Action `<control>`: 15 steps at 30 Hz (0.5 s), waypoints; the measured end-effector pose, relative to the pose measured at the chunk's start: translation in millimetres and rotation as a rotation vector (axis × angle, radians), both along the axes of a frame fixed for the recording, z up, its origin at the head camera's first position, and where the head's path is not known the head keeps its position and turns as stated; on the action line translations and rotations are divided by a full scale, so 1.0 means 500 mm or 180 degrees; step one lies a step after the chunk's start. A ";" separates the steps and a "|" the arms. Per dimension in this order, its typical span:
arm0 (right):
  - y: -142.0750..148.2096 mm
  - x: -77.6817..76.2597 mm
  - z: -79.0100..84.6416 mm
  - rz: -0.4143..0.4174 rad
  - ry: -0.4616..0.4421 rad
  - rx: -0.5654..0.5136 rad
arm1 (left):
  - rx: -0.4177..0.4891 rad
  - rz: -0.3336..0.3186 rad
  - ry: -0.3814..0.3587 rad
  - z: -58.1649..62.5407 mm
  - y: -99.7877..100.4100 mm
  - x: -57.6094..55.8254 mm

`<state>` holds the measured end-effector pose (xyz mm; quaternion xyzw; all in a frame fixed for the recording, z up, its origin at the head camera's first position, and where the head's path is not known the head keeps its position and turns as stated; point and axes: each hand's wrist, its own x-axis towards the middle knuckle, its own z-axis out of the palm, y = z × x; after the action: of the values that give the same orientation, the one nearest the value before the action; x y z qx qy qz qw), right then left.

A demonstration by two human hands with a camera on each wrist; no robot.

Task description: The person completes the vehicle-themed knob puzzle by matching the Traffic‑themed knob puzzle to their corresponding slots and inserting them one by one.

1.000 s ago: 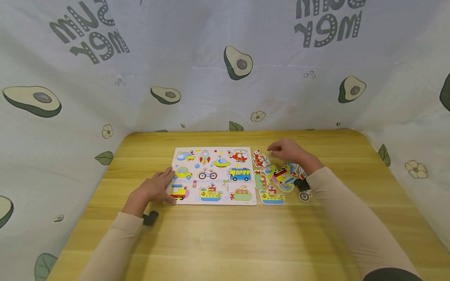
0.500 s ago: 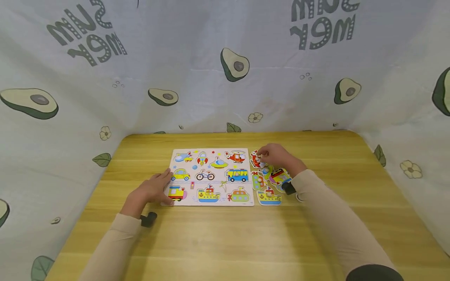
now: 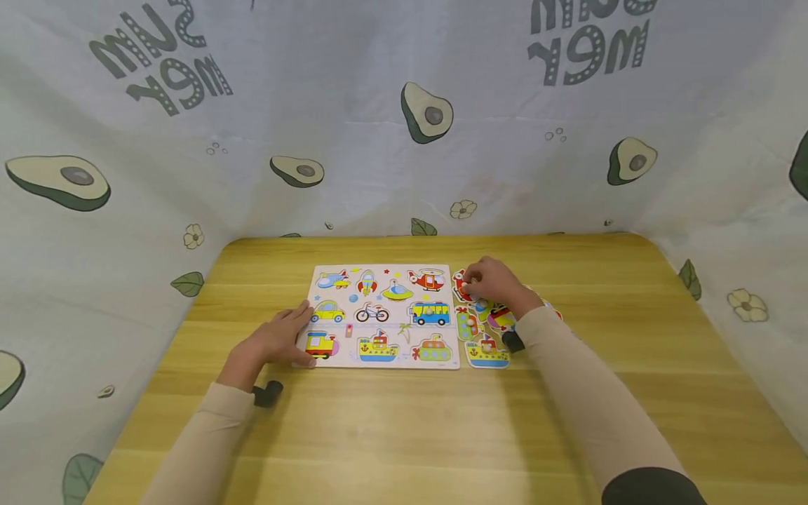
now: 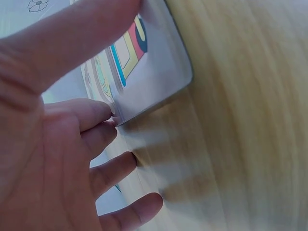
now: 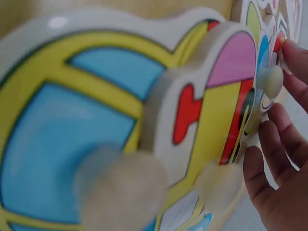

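Helicopter piece [image 3: 459, 290], one, seems pinched by the right hand [image 3: 496, 281], and the left hand [image 3: 275, 338], spread, touches one board [image 3: 348, 353].

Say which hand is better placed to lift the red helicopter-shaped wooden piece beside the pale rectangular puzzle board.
Right, I'd judge: the right hand touches the helicopter piece; the left hand rests on the far left edge of the board.

Screened-off spot, room type unclear: avocado-print cloth [image 3: 366, 210] behind, beside wooden table [image 3: 385, 428].
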<state>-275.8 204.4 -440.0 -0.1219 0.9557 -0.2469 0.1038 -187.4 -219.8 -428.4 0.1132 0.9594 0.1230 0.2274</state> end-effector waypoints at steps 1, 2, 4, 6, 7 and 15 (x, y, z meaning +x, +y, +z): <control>-0.001 0.000 0.000 -0.0020 0.0016 0.0024 | 0.0010 -0.0005 0.0003 0.001 0.000 0.001; -0.003 0.000 0.000 -0.0028 0.0030 0.0034 | 0.0022 -0.0006 0.0004 0.001 0.000 0.002; -0.006 0.001 0.002 -0.0017 0.0056 0.0074 | 0.0038 -0.0010 0.0008 0.002 0.000 0.004; -0.008 0.003 0.004 -0.0025 0.0049 0.0119 | 0.0054 -0.0013 0.0007 0.003 -0.001 0.005; -0.009 0.003 0.004 -0.0027 0.0043 0.0139 | 0.0056 -0.0017 0.0010 0.003 -0.001 0.005; -0.010 0.004 0.006 -0.0113 0.0013 0.0173 | 0.0054 -0.0058 0.0014 -0.002 -0.006 -0.002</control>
<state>-274.0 199.4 -437.3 -0.1026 0.9643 -0.2224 0.1008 -188.5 -222.7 -429.6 0.1241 0.9577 0.1288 0.2255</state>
